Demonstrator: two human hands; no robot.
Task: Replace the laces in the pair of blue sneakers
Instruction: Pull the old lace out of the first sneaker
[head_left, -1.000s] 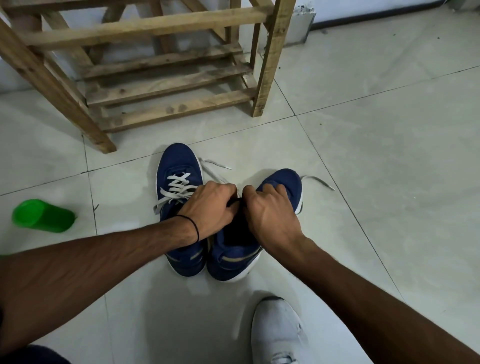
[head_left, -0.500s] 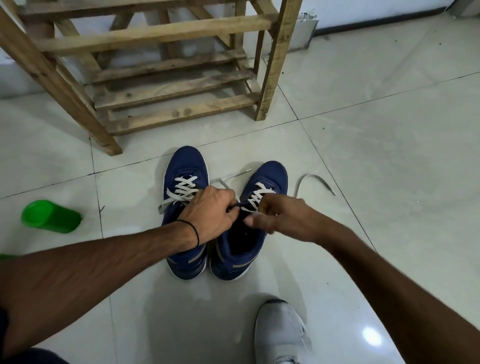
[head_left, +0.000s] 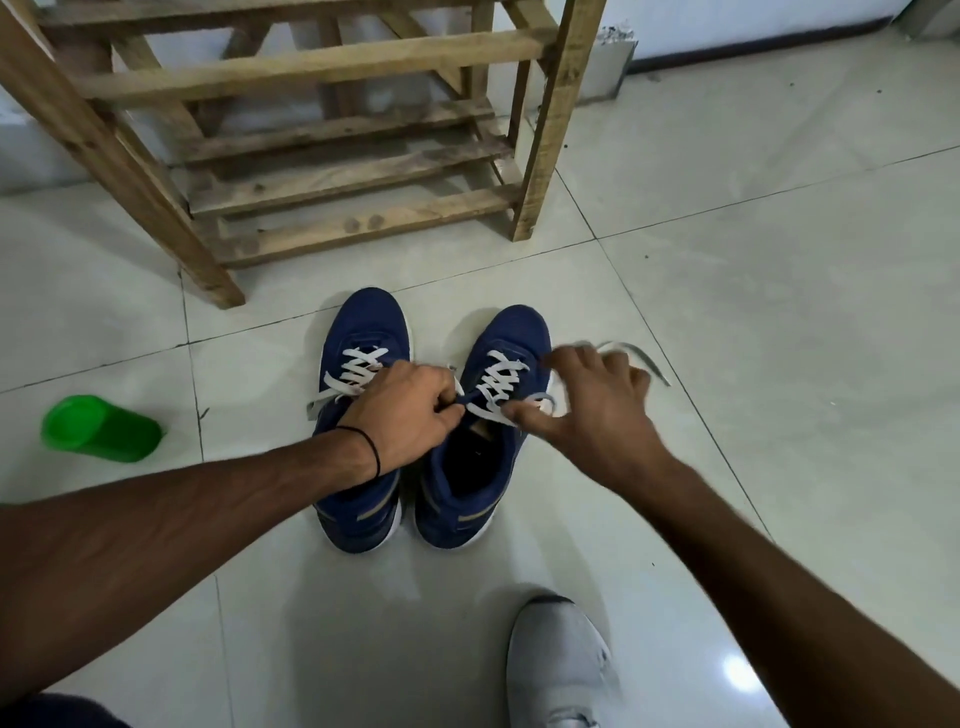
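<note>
Blue fabric sneakers with white soles (head_left: 363, 509) stood side by side on the pale tiled floor (head_left: 779, 270), heels toward the person, seemingly so that both rows of eyelets faced the hands. The left hand (head_left: 405, 415) reached across the first shoe. Its fingers (head_left: 441, 410) were curled tight, pinching the near edge of the lace opening on the second sneaker (head_left: 519, 332), apparently to steady it for work on the flat white lace (head_left: 498, 382). The right hand (head_left: 602, 415) hung over that shoe's outer side with its fingers (head_left: 576, 358) spread and the thumb pointed at the top crossing. A loop of the lace lay just beside the thumb and its loose end (head_left: 647, 361) trailed out beyond the fingertips, but blur hid whether anything was actually pinched. Both shoes showed lace crossings just ahead of the fingers. A green plastic cup (head_left: 104, 428) lay on its side well apart from the left hand, and a rough wooden rack (head_left: 311, 156) stood beyond the toes.
</note>
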